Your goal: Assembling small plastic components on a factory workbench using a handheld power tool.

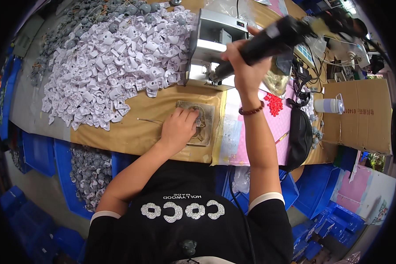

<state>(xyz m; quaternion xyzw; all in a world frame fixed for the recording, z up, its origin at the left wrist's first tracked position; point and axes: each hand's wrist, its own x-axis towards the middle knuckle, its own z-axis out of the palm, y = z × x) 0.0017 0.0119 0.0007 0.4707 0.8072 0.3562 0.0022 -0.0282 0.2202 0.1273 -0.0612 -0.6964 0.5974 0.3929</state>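
My right hand (249, 72) is wrapped around a black electric screwdriver (268, 42), which slants from the upper right. Its tip points down at the front of a silver metal machine (222, 22), probably a screw feeder; whether they touch I cannot tell. My left hand (179, 128) rests on a square fixture block (207, 140) at the table's near edge. Those fingers are curled and pressed over something seated in the block, mostly hidden beneath them. A thin wire (150, 120) runs out to the left of that hand.
A large heap of white plastic parts (114, 61) covers the table's left, with grey round parts (114, 26) behind. On the right are small red pieces (273, 104), a black pouch (299, 136), a bottle (329, 105) and a cardboard box (361, 116). Blue bins (66, 163) stand below.
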